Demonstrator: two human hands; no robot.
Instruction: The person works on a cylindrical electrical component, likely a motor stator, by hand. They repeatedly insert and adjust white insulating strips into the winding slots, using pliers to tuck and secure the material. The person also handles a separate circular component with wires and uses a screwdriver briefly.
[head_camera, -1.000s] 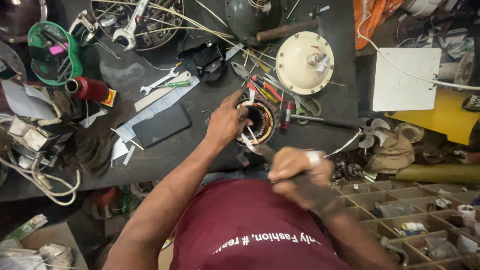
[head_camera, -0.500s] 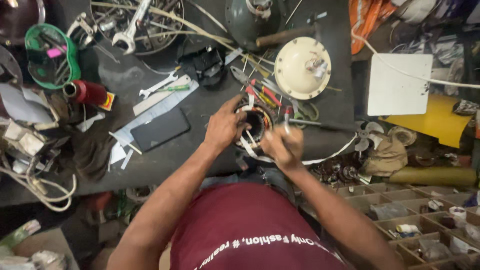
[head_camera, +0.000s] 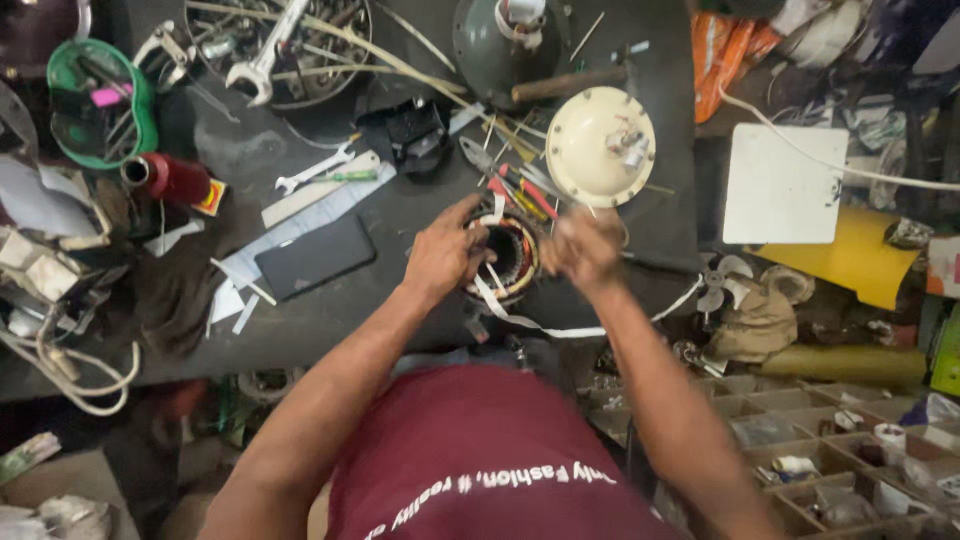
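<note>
While the left hand (head_camera: 440, 255) still grips the stator (head_camera: 508, 258), the right hand (head_camera: 585, 248) has risen beside it; blurred, its grip cannot be told. White tape (head_camera: 530, 322) trails below.

- Dim overall; light strongest on cream dome cover (head_camera: 601, 146) and white panel (head_camera: 783, 185).
- Deep shadow at upper left corner and under bench.
- Motion blur on right hand (head_camera: 583, 247); left hand (head_camera: 444, 252) sharper.
- Wide-angle bending toward edges.

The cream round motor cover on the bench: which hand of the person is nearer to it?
Right. The right hand is just below the cream round motor cover, blurred, not touching it. The left hand is farther to the left, on the wound stator ring.
</note>
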